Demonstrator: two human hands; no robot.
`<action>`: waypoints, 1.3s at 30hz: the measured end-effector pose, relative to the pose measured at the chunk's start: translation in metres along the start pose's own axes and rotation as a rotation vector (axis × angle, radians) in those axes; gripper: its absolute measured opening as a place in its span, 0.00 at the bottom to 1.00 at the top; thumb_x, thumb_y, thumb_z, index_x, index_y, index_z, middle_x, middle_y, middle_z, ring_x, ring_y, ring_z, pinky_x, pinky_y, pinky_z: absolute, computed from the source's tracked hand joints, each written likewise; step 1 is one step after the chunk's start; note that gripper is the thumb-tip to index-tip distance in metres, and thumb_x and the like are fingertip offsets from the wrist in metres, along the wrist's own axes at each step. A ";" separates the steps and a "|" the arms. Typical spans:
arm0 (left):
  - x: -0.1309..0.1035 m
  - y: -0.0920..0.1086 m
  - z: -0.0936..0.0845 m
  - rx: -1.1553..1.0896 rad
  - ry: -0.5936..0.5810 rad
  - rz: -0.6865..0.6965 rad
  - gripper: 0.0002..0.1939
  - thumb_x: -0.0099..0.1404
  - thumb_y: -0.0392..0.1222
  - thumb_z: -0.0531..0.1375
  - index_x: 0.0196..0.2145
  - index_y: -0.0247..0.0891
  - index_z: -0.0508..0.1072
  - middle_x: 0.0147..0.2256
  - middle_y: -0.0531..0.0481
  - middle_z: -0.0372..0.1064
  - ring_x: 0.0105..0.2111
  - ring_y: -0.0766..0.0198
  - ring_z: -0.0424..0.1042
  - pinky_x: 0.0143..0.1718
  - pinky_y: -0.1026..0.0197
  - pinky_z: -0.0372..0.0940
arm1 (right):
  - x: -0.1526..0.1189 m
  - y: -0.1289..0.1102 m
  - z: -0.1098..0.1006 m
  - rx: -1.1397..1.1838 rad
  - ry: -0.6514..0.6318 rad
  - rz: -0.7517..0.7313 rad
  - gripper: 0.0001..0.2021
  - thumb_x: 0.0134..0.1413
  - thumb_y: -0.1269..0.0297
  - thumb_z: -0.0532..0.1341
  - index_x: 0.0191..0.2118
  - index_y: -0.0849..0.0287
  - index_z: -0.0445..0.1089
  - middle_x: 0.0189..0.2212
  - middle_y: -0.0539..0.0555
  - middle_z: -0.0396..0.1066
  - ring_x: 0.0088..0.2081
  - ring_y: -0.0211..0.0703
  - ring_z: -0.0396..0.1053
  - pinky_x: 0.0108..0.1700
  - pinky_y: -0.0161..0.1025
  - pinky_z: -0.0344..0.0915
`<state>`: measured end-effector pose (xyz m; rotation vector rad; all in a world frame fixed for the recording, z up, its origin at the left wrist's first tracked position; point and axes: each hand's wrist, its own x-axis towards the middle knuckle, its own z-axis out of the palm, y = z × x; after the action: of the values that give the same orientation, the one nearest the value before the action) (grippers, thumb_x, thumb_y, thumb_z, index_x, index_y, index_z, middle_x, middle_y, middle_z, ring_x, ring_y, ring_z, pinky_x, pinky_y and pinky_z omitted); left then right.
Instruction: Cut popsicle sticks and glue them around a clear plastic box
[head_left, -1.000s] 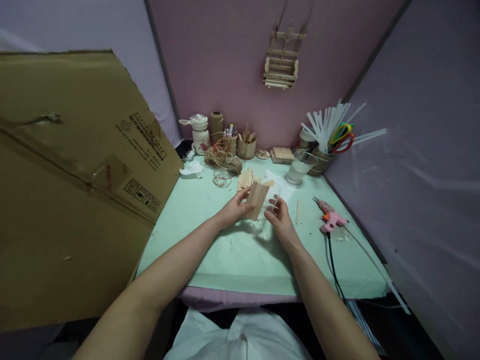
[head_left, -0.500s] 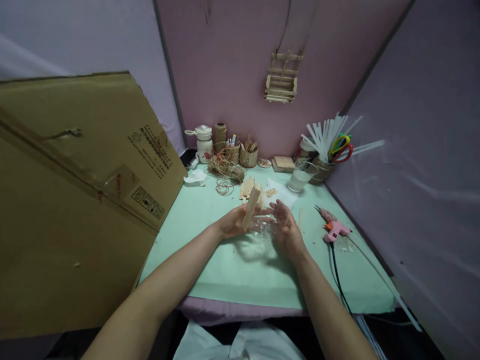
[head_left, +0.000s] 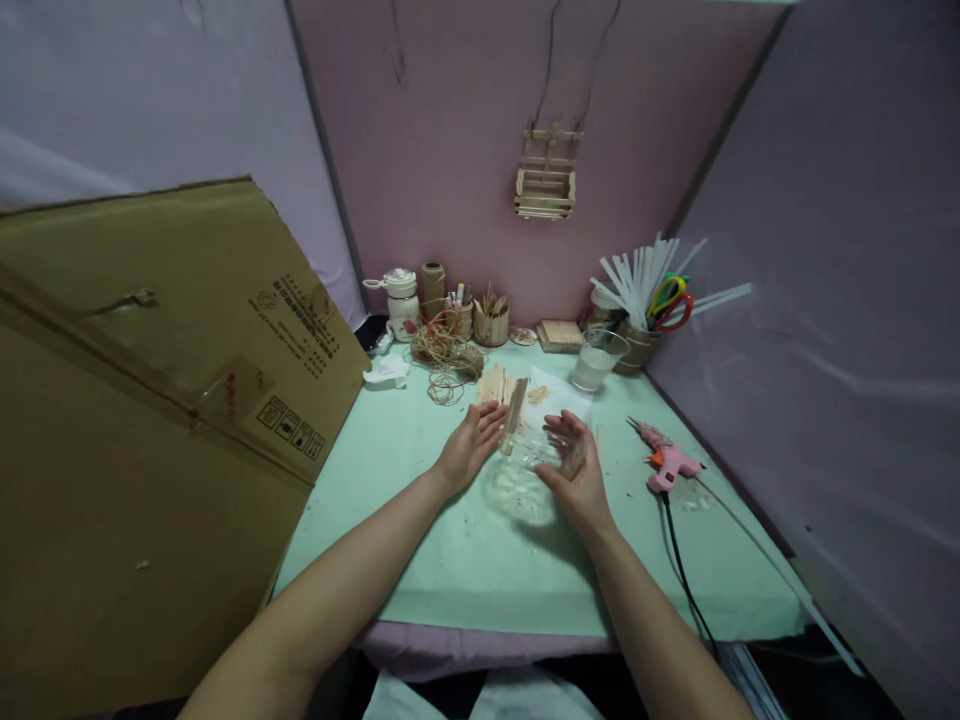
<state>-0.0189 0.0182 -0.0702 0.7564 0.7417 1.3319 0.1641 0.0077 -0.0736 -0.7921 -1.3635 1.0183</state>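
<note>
My right hand (head_left: 581, 485) curls around a clear plastic cup-like piece (head_left: 531, 452), raised above the table. Its exact shape is hard to make out, and it throws a pale ringed shadow on the cloth. A flat wooden craft stick (head_left: 516, 408) stands tilted at the left side of the clear piece; whether it is stuck there I cannot tell. My left hand (head_left: 470, 448) is open, fingers stretched out beside the stick, holding nothing. Just behind lie a pile of craft sticks (head_left: 492, 384) and a white sheet (head_left: 559, 388) with small wood pieces on it.
A pink glue gun (head_left: 673, 468) with its cord lies at right. Along the back stand tangled twine (head_left: 446, 352), a white bottle (head_left: 403, 305), a cup of sticks (head_left: 491, 325), a glass of cloudy liquid (head_left: 596, 362) and scissors (head_left: 671, 303). A cardboard box (head_left: 172, 450) blocks the left.
My left hand has let go of the stick and opened flat to its left. The clear piece and stick are now with my right hand. The view has tilted slightly.
</note>
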 end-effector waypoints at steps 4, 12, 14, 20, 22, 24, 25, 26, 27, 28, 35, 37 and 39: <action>-0.006 -0.003 0.007 0.034 -0.098 0.084 0.45 0.55 0.75 0.58 0.61 0.43 0.64 0.67 0.41 0.53 0.69 0.50 0.50 0.68 0.50 0.48 | -0.002 0.003 0.004 -0.066 0.045 -0.056 0.44 0.39 0.51 0.74 0.60 0.49 0.54 0.58 0.62 0.62 0.61 0.57 0.62 0.62 0.60 0.58; -0.012 -0.014 0.013 0.200 -0.304 0.240 0.53 0.51 0.65 0.68 0.68 0.44 0.53 0.69 0.39 0.48 0.69 0.45 0.48 0.67 0.46 0.47 | -0.009 0.005 0.010 -0.105 0.083 -0.114 0.43 0.37 0.52 0.75 0.58 0.49 0.52 0.58 0.60 0.58 0.62 0.54 0.59 0.66 0.60 0.54; -0.012 -0.013 0.014 0.210 -0.313 0.255 0.54 0.50 0.64 0.69 0.68 0.44 0.54 0.70 0.39 0.46 0.69 0.44 0.47 0.67 0.45 0.45 | -0.010 0.007 0.011 -0.123 0.072 -0.136 0.44 0.38 0.52 0.75 0.58 0.48 0.51 0.57 0.59 0.56 0.62 0.53 0.58 0.66 0.60 0.53; -0.015 -0.010 0.017 0.241 -0.350 0.277 0.52 0.52 0.60 0.70 0.68 0.47 0.53 0.70 0.41 0.46 0.69 0.46 0.46 0.68 0.46 0.41 | -0.015 0.009 0.007 -0.203 0.037 -0.181 0.45 0.40 0.54 0.75 0.60 0.49 0.48 0.57 0.60 0.53 0.62 0.54 0.58 0.67 0.61 0.53; -0.016 -0.011 0.018 0.241 -0.369 0.274 0.51 0.53 0.60 0.70 0.68 0.47 0.53 0.69 0.40 0.48 0.69 0.46 0.48 0.68 0.46 0.42 | -0.016 0.008 0.005 -0.228 0.036 -0.177 0.45 0.40 0.55 0.75 0.60 0.49 0.48 0.57 0.60 0.54 0.62 0.55 0.58 0.66 0.61 0.54; -0.016 -0.012 0.018 0.239 -0.386 0.271 0.51 0.53 0.59 0.70 0.68 0.46 0.54 0.69 0.40 0.49 0.68 0.46 0.49 0.68 0.45 0.43 | -0.017 0.009 0.004 -0.240 0.036 -0.171 0.45 0.41 0.56 0.75 0.60 0.49 0.49 0.57 0.60 0.55 0.62 0.55 0.59 0.66 0.61 0.54; -0.016 -0.012 0.018 0.241 -0.392 0.269 0.50 0.53 0.59 0.70 0.68 0.46 0.54 0.69 0.40 0.49 0.68 0.45 0.49 0.68 0.45 0.44 | -0.017 0.009 0.003 -0.242 0.035 -0.171 0.45 0.41 0.56 0.74 0.60 0.49 0.49 0.57 0.60 0.55 0.61 0.55 0.59 0.66 0.61 0.54; -0.016 -0.012 0.018 0.244 -0.396 0.262 0.51 0.53 0.59 0.70 0.68 0.46 0.53 0.69 0.40 0.49 0.68 0.45 0.49 0.67 0.45 0.44 | -0.017 0.009 0.003 -0.242 0.036 -0.173 0.45 0.41 0.56 0.74 0.60 0.49 0.49 0.57 0.60 0.55 0.61 0.55 0.59 0.66 0.60 0.54; -0.016 -0.013 0.017 0.248 -0.400 0.252 0.52 0.52 0.59 0.70 0.68 0.47 0.53 0.69 0.40 0.49 0.68 0.44 0.49 0.67 0.44 0.45 | -0.017 0.009 0.003 -0.240 0.039 -0.175 0.44 0.41 0.56 0.74 0.61 0.49 0.49 0.57 0.60 0.55 0.61 0.55 0.59 0.66 0.60 0.55; -0.015 -0.013 0.016 0.253 -0.403 0.242 0.53 0.52 0.59 0.70 0.69 0.47 0.52 0.69 0.40 0.49 0.68 0.43 0.49 0.67 0.44 0.45 | -0.017 0.009 0.003 -0.237 0.043 -0.175 0.44 0.41 0.56 0.74 0.61 0.49 0.49 0.57 0.60 0.55 0.61 0.55 0.59 0.65 0.60 0.55; -0.013 -0.009 0.011 0.249 -0.346 0.210 0.55 0.49 0.61 0.71 0.68 0.42 0.53 0.68 0.36 0.50 0.68 0.41 0.49 0.67 0.44 0.47 | -0.018 0.014 0.002 -0.248 0.049 -0.167 0.46 0.40 0.54 0.75 0.61 0.49 0.48 0.59 0.61 0.53 0.63 0.56 0.57 0.66 0.61 0.54; -0.013 -0.007 0.010 0.235 -0.315 0.218 0.55 0.49 0.62 0.71 0.67 0.41 0.55 0.68 0.36 0.51 0.68 0.42 0.50 0.67 0.44 0.47 | -0.019 0.015 0.002 -0.258 0.033 -0.163 0.47 0.40 0.53 0.75 0.61 0.50 0.48 0.59 0.61 0.52 0.63 0.56 0.56 0.66 0.61 0.54; -0.014 -0.006 0.010 0.228 -0.317 0.219 0.53 0.49 0.61 0.71 0.66 0.40 0.56 0.67 0.36 0.53 0.67 0.42 0.52 0.66 0.45 0.48 | -0.019 0.016 0.002 -0.268 0.022 -0.156 0.47 0.39 0.53 0.75 0.61 0.50 0.48 0.59 0.61 0.52 0.63 0.57 0.56 0.66 0.61 0.54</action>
<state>-0.0084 0.0035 -0.0691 1.2290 0.5727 1.2921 0.1615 -0.0037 -0.0954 -0.8752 -1.5370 0.7124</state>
